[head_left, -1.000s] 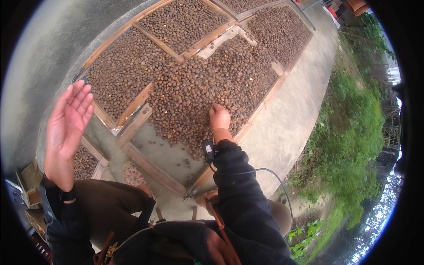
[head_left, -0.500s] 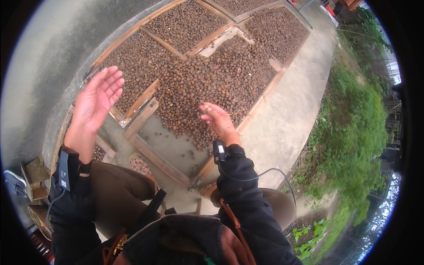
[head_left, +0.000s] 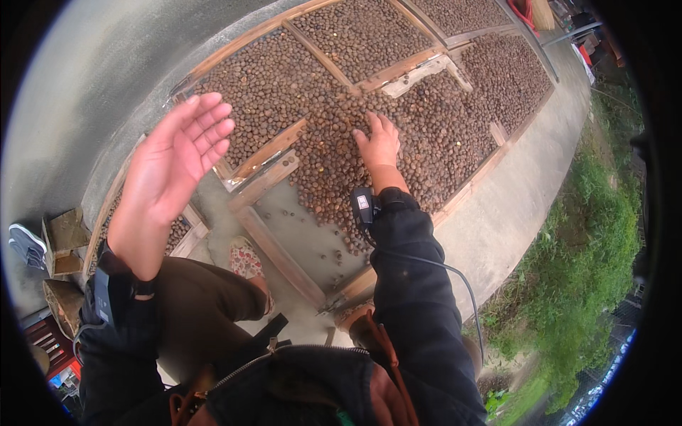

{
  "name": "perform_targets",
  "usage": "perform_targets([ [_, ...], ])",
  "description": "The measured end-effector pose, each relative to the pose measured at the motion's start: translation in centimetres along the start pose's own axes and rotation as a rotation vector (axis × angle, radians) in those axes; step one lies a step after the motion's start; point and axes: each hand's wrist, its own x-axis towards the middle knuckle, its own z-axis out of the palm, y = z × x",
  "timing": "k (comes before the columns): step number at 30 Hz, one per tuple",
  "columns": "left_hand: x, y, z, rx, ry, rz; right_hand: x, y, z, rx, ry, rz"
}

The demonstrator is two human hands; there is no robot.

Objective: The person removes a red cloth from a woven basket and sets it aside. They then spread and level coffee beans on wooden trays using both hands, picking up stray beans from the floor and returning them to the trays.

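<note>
Small brown round nuts [head_left: 327,92] lie spread in a thick layer on the concrete, divided by wooden frames [head_left: 266,181]. My right hand [head_left: 379,144] is flat, palm down, fingers spread, resting on the nuts near the middle of the bed. A small black device [head_left: 363,206] is strapped at that wrist with a cable running back along the black sleeve. My left hand [head_left: 174,167] is raised in the air with the palm open and fingers together, holding nothing, above the left wooden frame.
A bare patch of concrete [head_left: 298,227] lies inside the nearest frame. My foot in a patterned shoe [head_left: 246,257] stands by it. A concrete strip [head_left: 511,199] and green grass [head_left: 582,263] run along the right. Wooden blocks [head_left: 64,234] and a grey shoe [head_left: 27,245] sit at left.
My right hand has reached further forward onto the nuts and turned palm down. My left hand has swung forward and to the right, still raised and open.
</note>
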Motion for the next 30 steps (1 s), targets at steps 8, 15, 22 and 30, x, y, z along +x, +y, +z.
perform_targets([
  [8, 0.5, 0.5, -0.2, -0.014, 0.053, -0.059, 3.1, -2.5, 3.4, -0.368, -0.355, 0.034],
  [15, 0.7, 0.7, -0.2, -0.033, 0.034, -0.062, -0.4, -1.3, 4.6, -0.313, -0.428, -0.017],
  [22, -0.1, 0.7, 0.0, -0.026, 0.006, -0.031, -7.4, -0.4, 7.6, -0.206, -0.299, -0.081],
  [30, -0.7, 1.1, -0.2, -0.025, -0.023, 0.020, -13.6, -0.2, 8.3, -0.185, -0.288, -0.151],
])
